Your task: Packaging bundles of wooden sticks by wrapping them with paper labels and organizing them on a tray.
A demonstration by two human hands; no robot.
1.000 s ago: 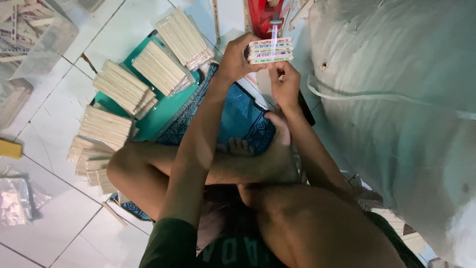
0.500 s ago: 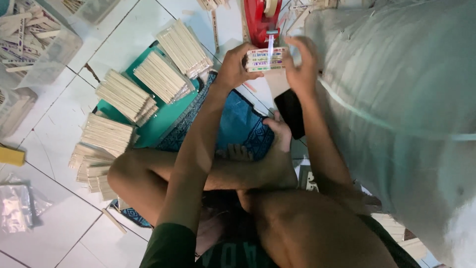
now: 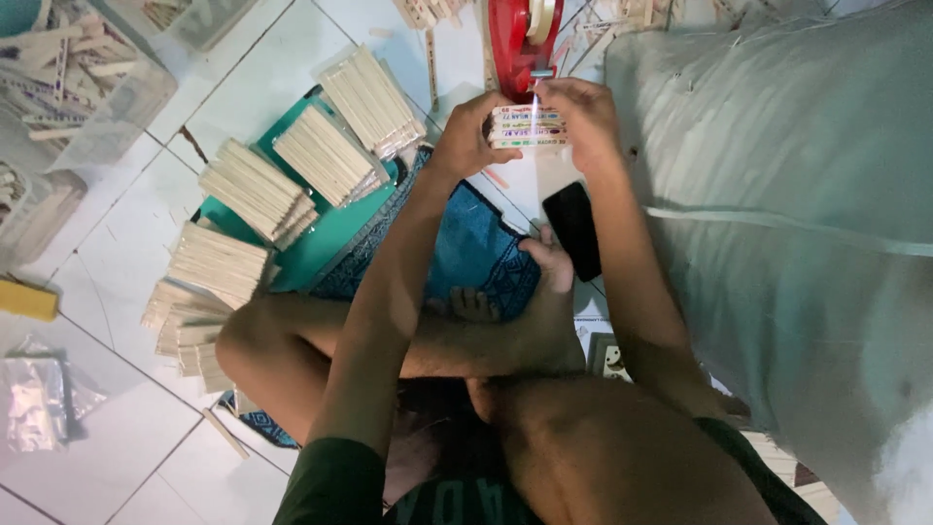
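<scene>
Both my hands hold a small bundle of flat wooden sticks [image 3: 526, 127] with coloured printed bands, right below a red tape dispenser [image 3: 520, 39] on the tiled floor. My left hand [image 3: 468, 136] grips the bundle's left end. My right hand [image 3: 581, 119] covers its right end, fingers curled over the top. A thin strip of clear tape [image 3: 534, 109] runs from the dispenser down onto the bundle. I sit cross-legged, my bare foot [image 3: 547, 282] resting on a blue patterned cloth [image 3: 476, 248].
Several stacks of wooden sticks [image 3: 255, 190] lie on a green mat [image 3: 335, 228] to the left. Clear plastic bags of sticks [image 3: 68, 87] sit at the far left. A large white sack [image 3: 777, 224] fills the right side. A black phone [image 3: 573, 228] lies beside my foot.
The bundle has moved up closer to the tape dispenser. My right hand shifted from under the bundle to its right end and over its top.
</scene>
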